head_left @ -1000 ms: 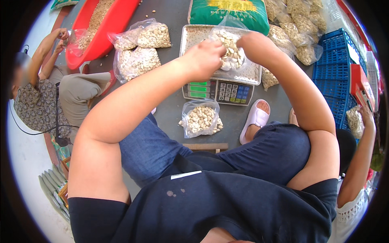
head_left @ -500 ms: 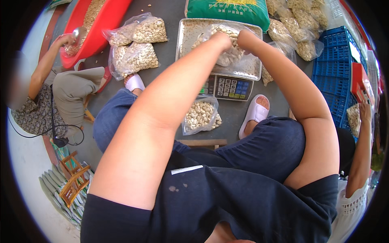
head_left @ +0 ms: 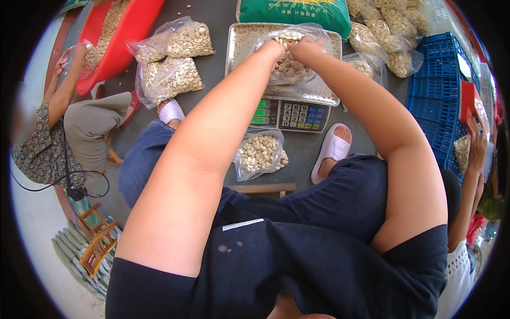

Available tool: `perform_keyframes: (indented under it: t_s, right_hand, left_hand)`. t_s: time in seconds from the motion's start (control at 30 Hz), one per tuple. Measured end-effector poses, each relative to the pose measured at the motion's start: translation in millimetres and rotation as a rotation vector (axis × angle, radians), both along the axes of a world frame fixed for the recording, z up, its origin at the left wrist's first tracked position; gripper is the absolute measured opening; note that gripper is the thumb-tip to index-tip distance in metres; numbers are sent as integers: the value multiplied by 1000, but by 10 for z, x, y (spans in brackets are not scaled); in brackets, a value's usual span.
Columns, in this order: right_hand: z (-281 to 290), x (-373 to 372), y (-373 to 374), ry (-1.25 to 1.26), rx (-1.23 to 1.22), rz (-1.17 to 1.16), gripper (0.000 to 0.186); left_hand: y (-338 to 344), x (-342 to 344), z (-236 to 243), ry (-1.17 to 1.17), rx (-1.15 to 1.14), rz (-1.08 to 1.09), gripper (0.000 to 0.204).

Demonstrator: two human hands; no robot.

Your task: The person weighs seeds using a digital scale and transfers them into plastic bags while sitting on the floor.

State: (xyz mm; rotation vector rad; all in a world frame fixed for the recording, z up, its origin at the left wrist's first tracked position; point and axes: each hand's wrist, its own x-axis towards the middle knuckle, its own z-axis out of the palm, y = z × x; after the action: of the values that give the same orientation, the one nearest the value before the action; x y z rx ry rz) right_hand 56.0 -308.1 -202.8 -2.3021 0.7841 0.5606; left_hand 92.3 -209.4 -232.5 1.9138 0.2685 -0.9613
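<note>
A clear plastic bag of pale, flat pumpkin seeds sits on the metal pan of a digital scale. My left hand is closed on the left side of the bag's mouth. On the other side, the fingers of my right hand pinch the plastic near the rim. Between my hands the mouth is spread and seeds show inside; my fingertips are partly hidden. The scale's keypad faces me, beside lit green displays. Closer to me, an open bag of seeds lies on the floor.
Filled seed bags lie left of the scale, and more bags at the far right. Behind the scale is a green sack. Blue crates stand right. At left a co-worker holds a clear bag by a red tub.
My hands have shifted slightly left, and the bag's mouth is spread wider between them. The left co-worker's metal scoop is out of sight; a clear bag is in that person's hands.
</note>
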Motion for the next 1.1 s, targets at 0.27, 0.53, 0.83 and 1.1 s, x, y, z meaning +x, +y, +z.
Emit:
perform_keyframes:
  t_s: [0.27,0.53,0.83,1.1]
  right_hand:
    - [-235,-129,275,-320,572,-432,43]
    - [305,-225,247,-535,829,-550,32]
    - [837,-614,649,-830,785,-624,27]
    - [333,-1586,1460,-743,668,-493,28]
  left_hand:
    - [-174,-173,-178,295,-684,749,35]
    - [-269,-375,659,246,-835,840,27]
    - [70,-776,1207,8,-878,704,25]
    - [901,-1778,815,-20,-721,753,27]
